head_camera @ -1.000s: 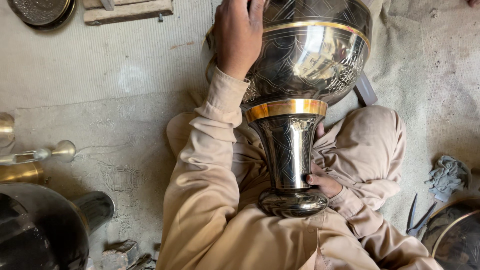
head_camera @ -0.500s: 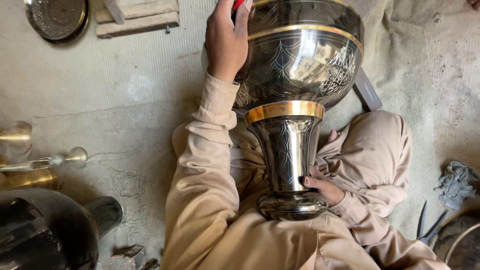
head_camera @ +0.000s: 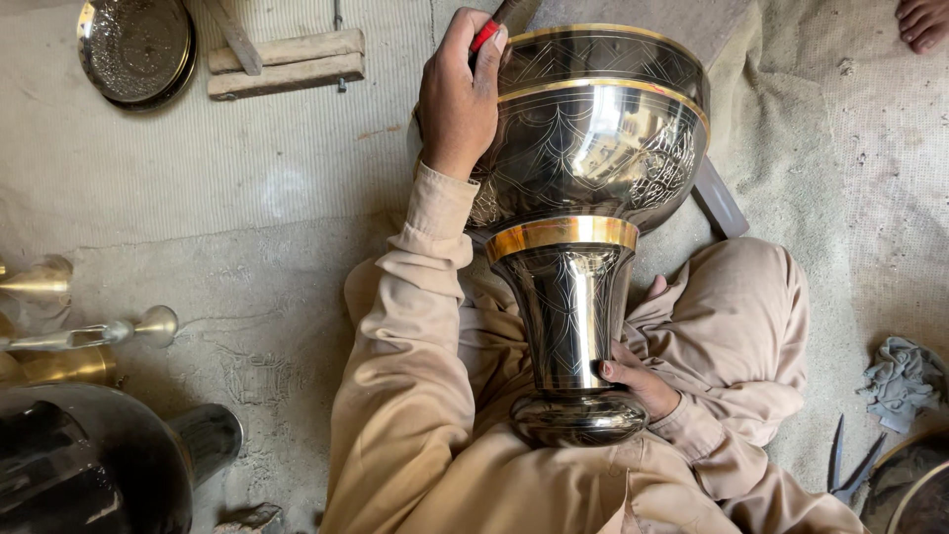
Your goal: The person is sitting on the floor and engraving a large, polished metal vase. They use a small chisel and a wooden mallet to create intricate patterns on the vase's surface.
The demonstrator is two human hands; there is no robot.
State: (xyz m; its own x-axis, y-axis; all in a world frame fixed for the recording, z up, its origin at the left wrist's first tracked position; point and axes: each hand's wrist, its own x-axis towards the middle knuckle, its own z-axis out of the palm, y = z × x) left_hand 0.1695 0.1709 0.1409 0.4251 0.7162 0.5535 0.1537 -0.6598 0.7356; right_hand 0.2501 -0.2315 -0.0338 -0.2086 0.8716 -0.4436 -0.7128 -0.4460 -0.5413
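Note:
A large dark engraved metal vase point(head_camera: 583, 168) with gold bands lies across my lap, its wide bowl pointing away from me. My left hand point(head_camera: 460, 99) rests on the bowl's left shoulder near the rim, closed around a red-handled tool point(head_camera: 484, 35) whose tip is hidden. My right hand point(head_camera: 643, 381) grips the narrow stem just above the round foot point(head_camera: 578, 420). My beige sleeves and trousers surround the vase.
An engraved round tray point(head_camera: 136, 47) and wooden blocks point(head_camera: 287, 61) lie at the far left. Brass pieces point(head_camera: 59, 331) and another dark vessel point(head_camera: 89, 460) sit at the left. Pliers point(head_camera: 850, 465), a grey rag point(head_camera: 902, 381) and a dish rim are at the right; someone's bare foot point(head_camera: 924, 20) is top right.
The view has tilted, so the vase sits lower in frame. My left hand has shifted slightly along the bowl, and the red tool handle now shows. My right hand stays on the stem.

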